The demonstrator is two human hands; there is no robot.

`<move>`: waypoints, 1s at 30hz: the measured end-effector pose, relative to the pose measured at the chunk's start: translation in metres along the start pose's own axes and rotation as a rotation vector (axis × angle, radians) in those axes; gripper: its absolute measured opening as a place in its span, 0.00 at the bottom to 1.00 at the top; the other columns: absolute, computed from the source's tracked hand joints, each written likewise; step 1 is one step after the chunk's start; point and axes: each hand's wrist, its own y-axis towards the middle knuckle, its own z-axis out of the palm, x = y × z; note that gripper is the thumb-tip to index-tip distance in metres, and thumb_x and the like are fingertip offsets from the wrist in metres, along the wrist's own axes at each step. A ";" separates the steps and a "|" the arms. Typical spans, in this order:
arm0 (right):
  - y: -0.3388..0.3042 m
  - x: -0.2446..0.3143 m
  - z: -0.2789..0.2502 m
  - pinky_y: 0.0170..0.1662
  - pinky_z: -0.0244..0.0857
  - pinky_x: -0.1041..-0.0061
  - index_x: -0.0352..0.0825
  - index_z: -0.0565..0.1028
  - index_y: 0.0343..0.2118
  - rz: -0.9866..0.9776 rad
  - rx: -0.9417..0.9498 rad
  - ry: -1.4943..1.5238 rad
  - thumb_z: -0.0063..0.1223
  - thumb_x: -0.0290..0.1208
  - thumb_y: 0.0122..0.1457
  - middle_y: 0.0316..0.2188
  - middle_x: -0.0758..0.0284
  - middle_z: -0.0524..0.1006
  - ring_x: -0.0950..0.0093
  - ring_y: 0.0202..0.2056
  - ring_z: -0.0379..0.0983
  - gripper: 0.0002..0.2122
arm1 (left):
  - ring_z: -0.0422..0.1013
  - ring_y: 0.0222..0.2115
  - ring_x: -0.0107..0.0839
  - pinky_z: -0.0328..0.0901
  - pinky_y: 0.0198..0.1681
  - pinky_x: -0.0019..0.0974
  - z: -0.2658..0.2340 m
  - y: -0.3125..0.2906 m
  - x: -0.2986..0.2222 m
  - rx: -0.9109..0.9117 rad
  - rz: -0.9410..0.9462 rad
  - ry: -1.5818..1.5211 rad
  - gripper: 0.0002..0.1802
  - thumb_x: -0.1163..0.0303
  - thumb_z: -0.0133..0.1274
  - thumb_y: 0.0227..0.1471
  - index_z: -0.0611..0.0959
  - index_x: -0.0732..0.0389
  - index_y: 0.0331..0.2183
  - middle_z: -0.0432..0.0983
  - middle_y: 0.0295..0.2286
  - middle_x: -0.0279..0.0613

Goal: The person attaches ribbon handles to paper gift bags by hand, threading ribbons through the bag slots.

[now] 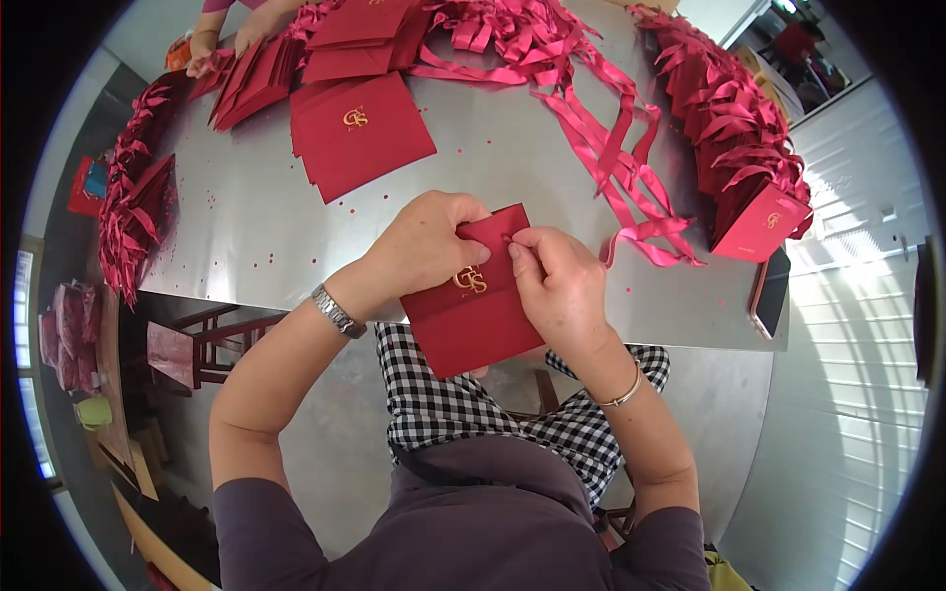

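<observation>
Just past the table's near edge, over my lap, I hold a flat red paper bag (471, 328) with a gold emblem, tilted. My left hand (434, 246) is closed on its upper left side, the thumb lying across the front. At the bag's top right, my right hand (562, 286) is pinched with thumb and forefinger near the upper edge. Whatever is between those fingertips is too small to tell. Beyond my hands lies a stack of similar red bags (374, 138). A loose pile of pink-red ribbons (522, 39) trails toward my right hand.
Rows of red bags with ribbons attached (729, 128) stand along the right; more ribboned bags (138, 197) are at the left. A phone (771, 294) lies at the right edge. Another person's hands (212, 49) touch bags at the far left. Small red paper dots dot the metal table (246, 217).
</observation>
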 end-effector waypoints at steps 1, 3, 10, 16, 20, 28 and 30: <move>0.001 -0.001 0.000 0.29 0.69 0.64 0.35 0.74 0.28 -0.049 -0.012 -0.015 0.58 0.25 0.52 0.23 0.62 0.76 0.62 0.26 0.75 0.03 | 0.75 0.29 0.30 0.69 0.36 0.33 0.002 -0.001 0.000 0.004 -0.004 -0.004 0.13 0.76 0.59 0.43 0.81 0.68 0.35 0.80 0.28 0.44; 0.003 0.001 -0.002 0.29 0.68 0.64 0.35 0.74 0.27 -0.059 0.021 -0.041 0.58 0.25 0.52 0.22 0.63 0.76 0.62 0.26 0.75 0.03 | 0.74 0.28 0.26 0.68 0.35 0.31 0.008 -0.004 0.000 -0.042 -0.038 -0.091 0.11 0.78 0.58 0.45 0.81 0.69 0.35 0.80 0.27 0.42; 0.004 0.000 0.004 0.29 0.68 0.63 0.35 0.74 0.27 0.166 0.131 0.029 0.58 0.25 0.51 0.21 0.62 0.75 0.62 0.25 0.74 0.03 | 0.74 0.28 0.30 0.68 0.35 0.33 0.025 -0.004 0.007 -0.115 -0.012 0.018 0.11 0.75 0.56 0.45 0.82 0.67 0.35 0.80 0.26 0.43; 0.009 0.003 0.008 0.28 0.67 0.63 0.34 0.73 0.24 0.100 0.170 -0.085 0.55 0.24 0.49 0.19 0.62 0.74 0.62 0.23 0.73 0.03 | 0.75 0.34 0.49 0.68 0.37 0.46 0.031 -0.004 0.012 -0.149 -0.053 0.127 0.12 0.69 0.52 0.44 0.82 0.63 0.34 0.79 0.30 0.50; 0.022 0.013 0.005 0.26 0.65 0.66 0.34 0.72 0.22 -0.194 0.311 -0.415 0.54 0.25 0.43 0.17 0.64 0.74 0.66 0.21 0.72 0.03 | 0.75 0.33 0.49 0.68 0.36 0.47 0.032 -0.005 0.010 -0.179 -0.002 0.202 0.12 0.68 0.53 0.45 0.81 0.62 0.33 0.79 0.30 0.49; 0.038 0.014 0.005 0.27 0.68 0.65 0.34 0.72 0.23 -0.256 0.478 -0.484 0.53 0.24 0.44 0.18 0.63 0.74 0.65 0.23 0.75 0.03 | 0.75 0.33 0.50 0.69 0.37 0.46 0.028 -0.004 0.021 -0.141 0.014 0.118 0.11 0.69 0.54 0.45 0.82 0.63 0.32 0.79 0.30 0.50; 0.037 0.014 0.004 0.27 0.69 0.67 0.33 0.74 0.24 -0.179 0.481 -0.419 0.54 0.25 0.43 0.18 0.62 0.75 0.65 0.23 0.76 0.04 | 0.75 0.33 0.50 0.69 0.38 0.46 0.033 -0.003 0.031 -0.219 0.137 0.022 0.11 0.71 0.54 0.45 0.82 0.64 0.33 0.79 0.31 0.52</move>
